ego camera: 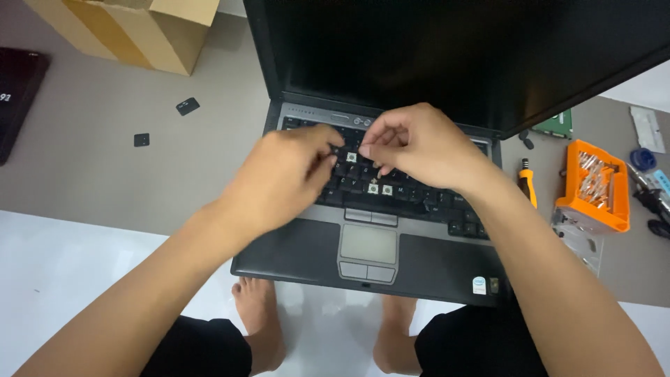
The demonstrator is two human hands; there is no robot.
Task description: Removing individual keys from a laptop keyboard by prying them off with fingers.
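A dark grey laptop [419, 262] lies open in front of me with its screen [447, 49] black. Several caps are off its black keyboard [419, 195], leaving white switch pads [380, 188] showing. My left hand [279, 178] hovers over the keyboard's left half, thumb and forefinger pinched together near the bare spots. My right hand [422, 146] is curled over the upper middle rows, fingertips down on the keys close to the left hand's. Whether either hand holds a keycap is hidden by the fingers.
Two loose black keycaps [187, 106] [142, 139] lie on the grey mat [105, 167] at left. A cardboard box [132, 28] stands at back left. At right lie an orange bit case [593, 185], a screwdriver [527, 183], a green circuit board [556, 126] and a clear bag [581, 241].
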